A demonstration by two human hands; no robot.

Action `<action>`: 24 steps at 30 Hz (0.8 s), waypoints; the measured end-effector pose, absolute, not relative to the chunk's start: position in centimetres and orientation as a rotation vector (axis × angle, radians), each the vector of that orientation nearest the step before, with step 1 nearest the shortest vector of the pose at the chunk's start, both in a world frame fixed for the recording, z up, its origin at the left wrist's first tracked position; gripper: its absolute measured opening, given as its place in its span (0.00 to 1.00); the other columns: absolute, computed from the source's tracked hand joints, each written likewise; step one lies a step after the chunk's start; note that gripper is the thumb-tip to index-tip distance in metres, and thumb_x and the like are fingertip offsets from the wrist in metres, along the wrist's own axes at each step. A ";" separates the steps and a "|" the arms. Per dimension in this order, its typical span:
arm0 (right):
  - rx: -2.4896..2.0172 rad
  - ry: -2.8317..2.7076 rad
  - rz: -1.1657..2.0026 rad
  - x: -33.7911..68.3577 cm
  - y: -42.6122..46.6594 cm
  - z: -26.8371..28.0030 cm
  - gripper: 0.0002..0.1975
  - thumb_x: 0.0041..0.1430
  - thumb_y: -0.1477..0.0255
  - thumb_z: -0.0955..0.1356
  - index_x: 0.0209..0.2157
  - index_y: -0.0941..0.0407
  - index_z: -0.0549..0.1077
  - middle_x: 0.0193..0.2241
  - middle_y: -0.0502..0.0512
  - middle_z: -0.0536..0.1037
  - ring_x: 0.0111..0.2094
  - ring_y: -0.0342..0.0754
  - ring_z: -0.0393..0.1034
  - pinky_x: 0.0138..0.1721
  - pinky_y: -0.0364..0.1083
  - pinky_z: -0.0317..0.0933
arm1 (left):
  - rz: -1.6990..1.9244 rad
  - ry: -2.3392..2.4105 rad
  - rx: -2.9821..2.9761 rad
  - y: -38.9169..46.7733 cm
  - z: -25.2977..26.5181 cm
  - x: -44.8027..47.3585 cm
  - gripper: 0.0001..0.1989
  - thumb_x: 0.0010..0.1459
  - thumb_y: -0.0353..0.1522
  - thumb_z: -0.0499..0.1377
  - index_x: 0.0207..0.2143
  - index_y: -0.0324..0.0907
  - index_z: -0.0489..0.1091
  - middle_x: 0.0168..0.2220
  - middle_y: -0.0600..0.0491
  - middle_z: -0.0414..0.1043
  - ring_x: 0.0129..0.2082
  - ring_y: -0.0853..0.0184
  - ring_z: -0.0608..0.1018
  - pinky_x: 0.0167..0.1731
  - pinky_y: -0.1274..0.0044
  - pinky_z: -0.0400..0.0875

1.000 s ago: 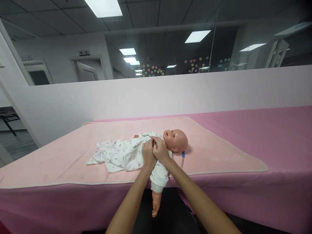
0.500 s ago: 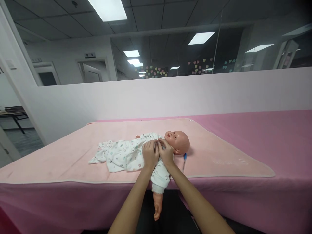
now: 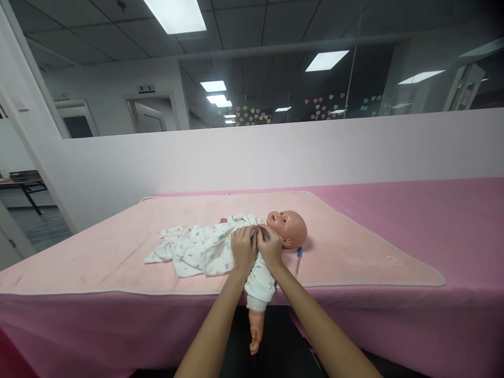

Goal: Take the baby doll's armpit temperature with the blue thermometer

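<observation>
A baby doll [image 3: 292,227] lies on its back on a peach blanket [image 3: 354,257], its head to the right. It wears white printed baby clothes [image 3: 197,249]. At the doll's upper chest, my left hand [image 3: 244,247] and my right hand [image 3: 270,247] meet, fingertips pinched together on the cloth below the neck. The exact bit of cloth between the fingers is hidden. Between my forearms, the doll's near arm [image 3: 255,325] hangs over the table's front edge, sleeve on and hand bare.
A pen with a blue cap [image 3: 300,253] lies beside the doll's head. A pink cloth [image 3: 441,236] covers the table under the blanket. Behind stands a white half wall [image 3: 275,157] with glass above it. Far left is a dark-legged table [image 3: 29,195].
Both hands stay at the doll's chest with only a slight shift of the fingers. The doll and pen keep their places.
</observation>
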State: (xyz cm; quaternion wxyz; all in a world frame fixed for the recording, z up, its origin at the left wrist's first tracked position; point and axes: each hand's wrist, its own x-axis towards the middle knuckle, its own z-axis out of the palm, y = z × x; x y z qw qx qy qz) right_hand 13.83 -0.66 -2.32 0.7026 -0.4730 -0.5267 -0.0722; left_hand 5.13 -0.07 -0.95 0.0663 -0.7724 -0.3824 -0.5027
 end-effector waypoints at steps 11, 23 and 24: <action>-1.046 -1.214 -0.133 14.1 -0.2 -2.8 0.12 0.54 0.73 0.61 0.37 0.57 0.74 0.35 0.57 0.77 0.38 0.49 0.72 0.41 0.48 0.65 | -1.597 -1.169 -2.300 0.0 -1.0 5.2 0.07 0.57 0.30 0.49 0.36 0.42 0.66 0.34 0.52 0.70 0.37 0.65 0.70 0.40 0.72 0.60; -1.096 -1.117 -0.058 14.0 -0.8 -2.1 0.10 0.59 0.71 0.56 0.35 0.56 0.65 0.30 0.55 0.73 0.33 0.48 0.69 0.34 0.45 0.61 | -1.938 -1.161 -2.022 -0.4 -0.8 3.6 0.09 0.46 0.26 0.51 0.30 0.42 0.67 0.31 0.51 0.71 0.37 0.62 0.69 0.42 0.69 0.58; -1.096 -1.111 -0.055 14.0 -0.9 -2.1 0.09 0.59 0.71 0.56 0.36 0.56 0.65 0.30 0.56 0.73 0.33 0.48 0.69 0.34 0.45 0.61 | -1.958 -1.245 -1.966 -0.3 -0.8 3.3 0.10 0.46 0.26 0.50 0.31 0.42 0.68 0.32 0.51 0.71 0.38 0.61 0.69 0.42 0.69 0.58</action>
